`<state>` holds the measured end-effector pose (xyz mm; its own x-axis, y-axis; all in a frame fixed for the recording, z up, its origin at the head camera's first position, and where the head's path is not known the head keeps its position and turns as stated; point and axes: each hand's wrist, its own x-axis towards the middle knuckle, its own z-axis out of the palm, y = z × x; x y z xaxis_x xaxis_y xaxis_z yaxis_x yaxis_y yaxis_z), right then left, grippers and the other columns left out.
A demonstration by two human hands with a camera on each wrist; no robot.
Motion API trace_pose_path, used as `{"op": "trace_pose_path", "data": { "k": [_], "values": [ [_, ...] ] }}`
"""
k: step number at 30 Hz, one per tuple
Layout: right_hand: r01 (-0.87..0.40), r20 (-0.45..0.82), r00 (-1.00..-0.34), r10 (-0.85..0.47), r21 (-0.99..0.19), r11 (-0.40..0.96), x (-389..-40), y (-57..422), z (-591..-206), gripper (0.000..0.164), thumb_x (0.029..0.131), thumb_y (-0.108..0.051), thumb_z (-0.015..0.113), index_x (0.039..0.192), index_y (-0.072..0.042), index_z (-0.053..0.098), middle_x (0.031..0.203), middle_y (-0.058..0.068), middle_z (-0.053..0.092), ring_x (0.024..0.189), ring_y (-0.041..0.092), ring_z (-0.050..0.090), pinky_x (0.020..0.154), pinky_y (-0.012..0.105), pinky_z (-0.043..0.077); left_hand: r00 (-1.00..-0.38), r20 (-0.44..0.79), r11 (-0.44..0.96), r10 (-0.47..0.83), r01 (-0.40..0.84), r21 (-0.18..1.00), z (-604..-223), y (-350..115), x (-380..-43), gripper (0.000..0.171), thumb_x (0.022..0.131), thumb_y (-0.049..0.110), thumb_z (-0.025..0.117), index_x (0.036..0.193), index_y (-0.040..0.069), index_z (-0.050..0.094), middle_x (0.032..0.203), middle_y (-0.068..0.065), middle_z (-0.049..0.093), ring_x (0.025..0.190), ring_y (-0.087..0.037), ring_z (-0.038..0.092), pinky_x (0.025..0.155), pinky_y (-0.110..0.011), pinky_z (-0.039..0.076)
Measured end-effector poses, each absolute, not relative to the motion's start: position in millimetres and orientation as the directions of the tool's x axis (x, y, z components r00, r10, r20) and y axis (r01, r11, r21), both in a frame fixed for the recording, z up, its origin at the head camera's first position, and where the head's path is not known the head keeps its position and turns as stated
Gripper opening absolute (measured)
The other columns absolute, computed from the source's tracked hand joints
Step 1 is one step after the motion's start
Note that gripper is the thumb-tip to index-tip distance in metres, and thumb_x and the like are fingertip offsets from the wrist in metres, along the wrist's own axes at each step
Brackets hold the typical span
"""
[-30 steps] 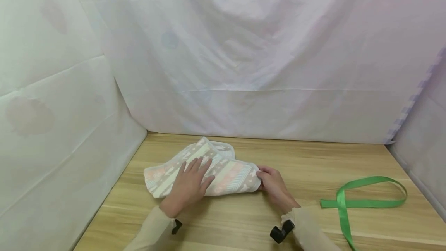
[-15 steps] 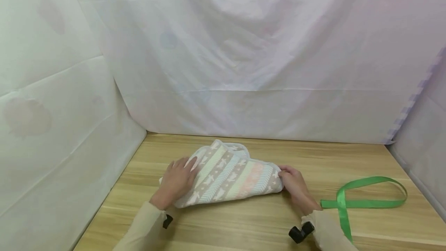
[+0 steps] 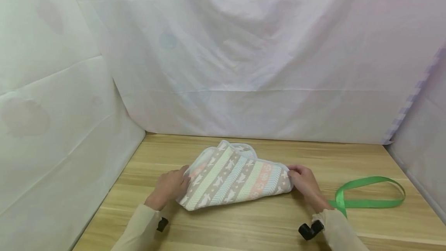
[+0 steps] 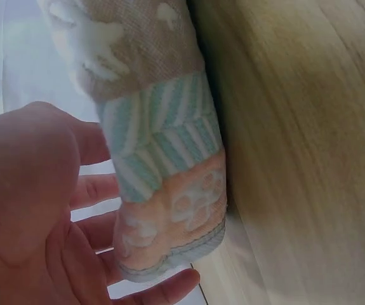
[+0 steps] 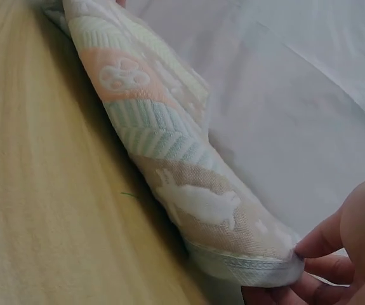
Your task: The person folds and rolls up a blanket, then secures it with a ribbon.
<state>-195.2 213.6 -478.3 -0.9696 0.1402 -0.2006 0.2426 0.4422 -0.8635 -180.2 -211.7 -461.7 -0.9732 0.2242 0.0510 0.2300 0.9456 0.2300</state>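
A quilted cloth [image 3: 230, 177] lies folded on the table, with pastel stripes, white rabbits and a pale bound edge. My left hand [image 3: 170, 185] holds its left end, the thumb on the near side; in the left wrist view, the fingers of the left hand [image 4: 36, 210] reach behind the cloth [image 4: 163, 146]. At the opposite end, my right hand [image 3: 306, 183] pinches the rounded corner. The right wrist view has the right hand [image 5: 353, 254] with its thumb on top of the cloth's bound edge [image 5: 252, 270] and fingers beneath. A smaller folded flap shows at the back.
A green ribbon [image 3: 373, 203] lies looped on the wooden table [image 3: 237, 229], right of the right hand and partly hidden by that forearm. White curtains [image 3: 223, 111] stand behind the table and along both sides.
The cloth has shifted right and turned slightly, with my right hand holding its corner. My left hand has gone from lying flat on top to gripping the left end.
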Motion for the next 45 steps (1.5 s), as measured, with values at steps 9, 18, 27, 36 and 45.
{"op": "trace_pose_path", "data": {
  "k": [9,18,27,36,45],
  "values": [
    [0.18,-0.178,-0.982,0.059,-0.813,0.554,-212.4,209.1,-468.1,0.043,0.101,-0.026,0.047,0.133,0.001,0.056,0.129,0.023,0.056,0.115,0.035,0.053,0.092,0.047,0.047,-0.977,0.08,0.915,0.199,0.214,0.342,-463.5,-217.2,-184.7,0.041,0.092,0.012,0.069,0.13,0.0,0.059,0.092,-0.014,0.071,0.071,-0.02,0.063,0.066,-0.04,0.055],
    [0.264,-0.299,-0.954,0.001,-0.841,0.472,-219.6,211.1,-472.1,0.047,0.104,-0.031,0.046,0.142,-0.003,0.048,0.146,0.025,0.045,0.134,0.041,0.041,0.109,0.059,0.034,-0.985,0.113,0.819,0.13,0.171,0.547,-465.5,-222.9,-189.2,0.039,0.091,0.002,0.066,0.129,0.005,0.06,0.094,-0.01,0.069,0.068,-0.011,0.06,0.059,-0.028,0.05],
    [0.156,-0.194,-0.98,-0.034,-0.869,0.469,-218.7,212.2,-477.8,0.042,0.104,-0.024,0.051,0.143,-0.01,0.05,0.127,0.021,0.061,0.116,0.031,0.057,0.093,0.043,0.048,-0.989,0.121,0.729,0.086,0.145,0.669,-463.0,-230.4,-191.6,0.041,0.097,0.003,0.058,0.137,0.007,0.052,0.105,-0.016,0.066,0.053,-0.009,0.05,0.049,-0.025,0.046],
    [0.073,-0.091,-0.996,-0.014,-0.875,0.478,-210.9,224.2,-469.7,0.039,0.105,-0.023,0.049,0.141,-0.009,0.051,0.117,0.016,0.067,0.102,0.021,0.061,0.082,0.029,0.046,-0.992,0.122,0.671,0.043,0.119,0.732,-458.1,-235.0,-192.8,0.043,0.099,0.003,0.054,0.141,0.008,0.047,0.11,-0.019,0.063,0.052,-0.011,0.051,0.047,-0.026,0.046],
    [0.032,-0.064,-0.996,-0.059,-0.903,0.429,-201.8,237.8,-475.2,0.041,0.102,-0.021,0.056,0.139,-0.002,0.052,0.11,0.015,0.068,0.092,0.01,0.06,0.073,0.023,0.049,-0.996,0.073,0.698,0.047,0.085,0.711,-464.0,-234.9,-195.0,0.041,0.1,0.007,0.053,0.141,0.011,0.047,0.114,-0.019,0.062,0.056,-0.014,0.052,0.054,-0.029,0.048]
  ]
}}
